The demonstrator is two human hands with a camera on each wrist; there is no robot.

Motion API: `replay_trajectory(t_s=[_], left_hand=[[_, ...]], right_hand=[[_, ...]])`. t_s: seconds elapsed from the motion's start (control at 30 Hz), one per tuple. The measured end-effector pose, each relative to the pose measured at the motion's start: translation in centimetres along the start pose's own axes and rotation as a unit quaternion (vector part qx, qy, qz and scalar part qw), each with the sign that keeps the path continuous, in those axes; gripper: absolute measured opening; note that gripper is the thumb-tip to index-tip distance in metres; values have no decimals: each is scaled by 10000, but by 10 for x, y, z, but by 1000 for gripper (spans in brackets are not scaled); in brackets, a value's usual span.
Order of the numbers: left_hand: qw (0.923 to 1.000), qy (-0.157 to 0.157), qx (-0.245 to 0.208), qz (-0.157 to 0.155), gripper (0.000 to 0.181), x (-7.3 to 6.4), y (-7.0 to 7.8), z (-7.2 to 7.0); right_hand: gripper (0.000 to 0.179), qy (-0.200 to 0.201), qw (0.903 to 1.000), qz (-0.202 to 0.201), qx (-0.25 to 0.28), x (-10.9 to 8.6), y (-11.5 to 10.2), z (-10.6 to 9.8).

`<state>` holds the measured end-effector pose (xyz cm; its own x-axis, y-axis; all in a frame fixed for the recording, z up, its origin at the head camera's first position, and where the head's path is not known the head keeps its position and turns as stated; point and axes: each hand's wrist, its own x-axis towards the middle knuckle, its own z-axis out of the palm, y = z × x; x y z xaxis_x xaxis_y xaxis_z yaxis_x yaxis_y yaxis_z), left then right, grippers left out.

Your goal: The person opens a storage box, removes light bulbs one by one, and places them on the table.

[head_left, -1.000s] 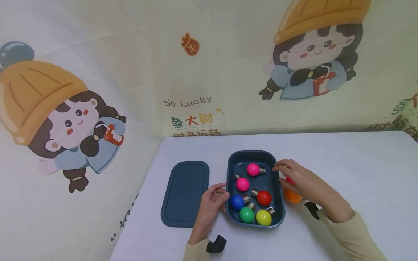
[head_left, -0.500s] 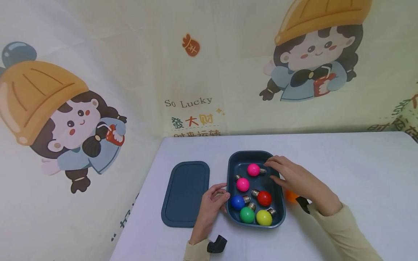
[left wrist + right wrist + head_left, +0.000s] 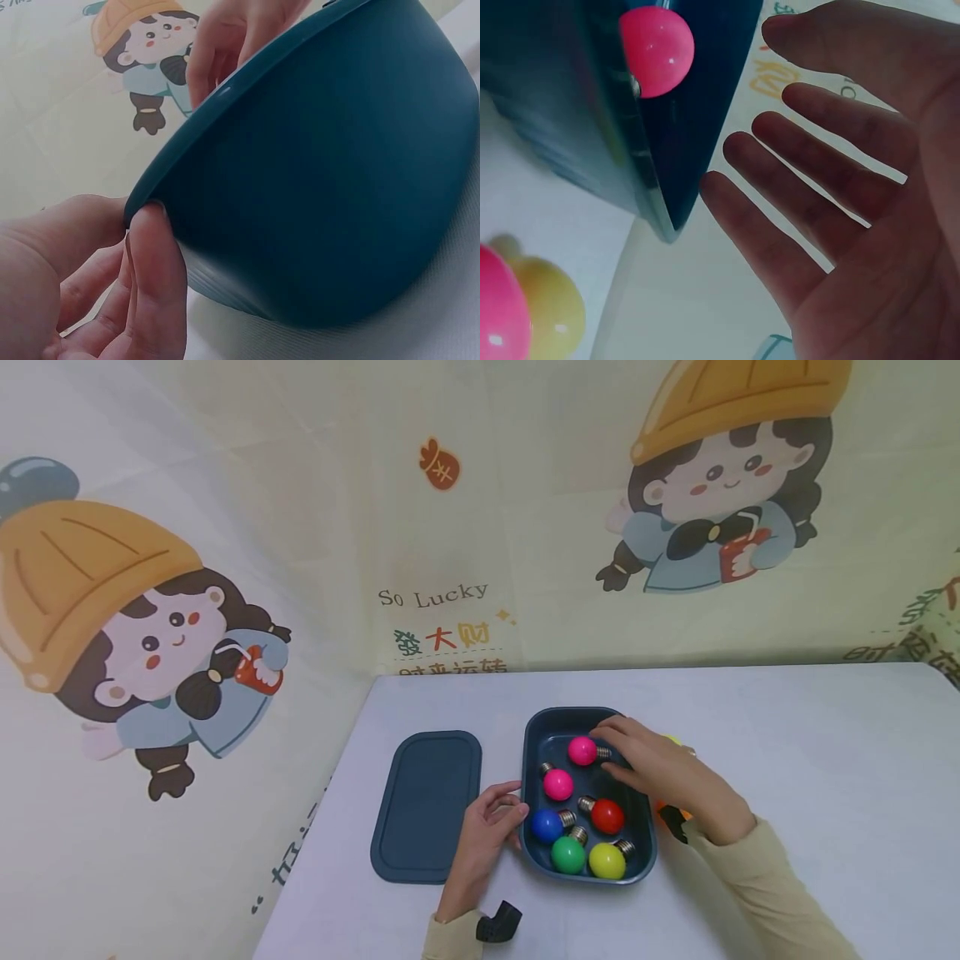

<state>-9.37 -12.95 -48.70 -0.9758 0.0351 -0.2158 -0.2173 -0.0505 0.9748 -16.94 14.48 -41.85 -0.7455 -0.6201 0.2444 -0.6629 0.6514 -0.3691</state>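
A dark blue box (image 3: 536, 727) holds several coloured light bulbs: a pink bulb (image 3: 582, 751) at the back, a second pink bulb (image 3: 558, 785), a red bulb (image 3: 607, 816), a blue bulb (image 3: 547, 826), a green bulb (image 3: 567, 855) and a yellow bulb (image 3: 607, 861). My left hand (image 3: 491, 827) pinches the box's left rim between thumb and finger, plain in the left wrist view. Over the right rim reaches my right hand (image 3: 667, 768), fingertips near the back pink bulb's metal base. In the right wrist view its fingers (image 3: 780, 232) are spread, with nothing in the palm.
Left of the box lies a flat dark blue lid (image 3: 426, 806). Beyond the right wall, partly hidden by my right hand, are a yellow bulb (image 3: 555, 307), a pink bulb (image 3: 499, 307) and an orange bulb (image 3: 661, 805). A printed cloth (image 3: 555, 610) hangs behind the white table (image 3: 825, 760).
My right hand has moved left, from outside the box's right rim to above its inside. The left hand, the box and the bulbs in it have stayed put.
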Motion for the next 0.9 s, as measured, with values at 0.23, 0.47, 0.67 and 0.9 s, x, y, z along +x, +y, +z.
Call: replay_trajectory(t_s=[0.23, 0.47, 0.67, 0.9], left_hand=[[10000, -34, -52, -1, 43, -2, 0, -3], [10000, -33, -69, 17, 43, -2, -1, -4], [9999, -57, -82, 71, 42, -2, -1, -4], [9999, -106, -19, 85, 42, -2, -2, -4]], right_hand=[[45, -122, 9999, 75, 93, 8, -3, 7], [46, -315, 9992, 188, 144, 13, -4, 9], [44, -460, 9984, 221, 247, 19, -5, 10], [43, -638, 9971, 294, 281, 26, -6, 15]])
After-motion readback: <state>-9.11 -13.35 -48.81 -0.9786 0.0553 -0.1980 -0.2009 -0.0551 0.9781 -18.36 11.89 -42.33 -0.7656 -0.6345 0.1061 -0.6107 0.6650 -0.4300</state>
